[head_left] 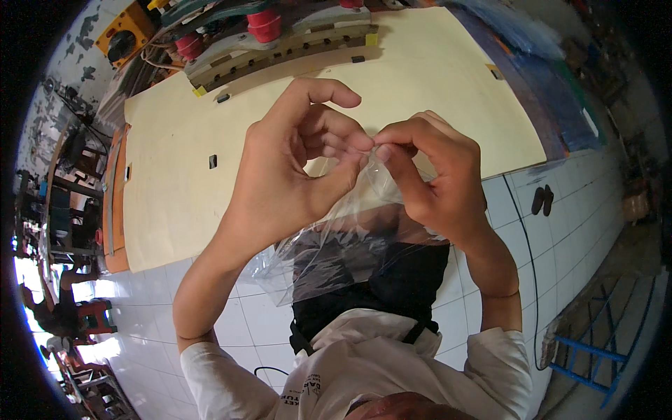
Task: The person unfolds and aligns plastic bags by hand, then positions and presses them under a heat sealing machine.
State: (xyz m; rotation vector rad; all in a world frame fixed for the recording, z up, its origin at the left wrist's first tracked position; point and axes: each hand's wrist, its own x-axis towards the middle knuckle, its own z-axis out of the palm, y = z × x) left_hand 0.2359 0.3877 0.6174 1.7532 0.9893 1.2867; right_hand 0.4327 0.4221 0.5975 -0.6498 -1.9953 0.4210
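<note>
A clear plastic bag or sheet (329, 248) hangs from my fingers over my lap, its gathered upper edge raised above the near side of the table. My left hand (301, 147) pinches that edge between thumb and a finger, while its index finger curves free above. Close against it, my right hand (437, 168) pinches the same edge with thumb and index finger. The fingertips of both hands nearly meet. Folds in the film blur where one layer ends and another begins.
Before me lies a cream-coloured tabletop sheet (175, 203) with small black pieces (213, 162) on it. At its far side stands a machine bar (287, 59) with red cylinders (264, 25). Plastic film (525, 31) lies far right; a blue metal frame (591, 350) stands lower right.
</note>
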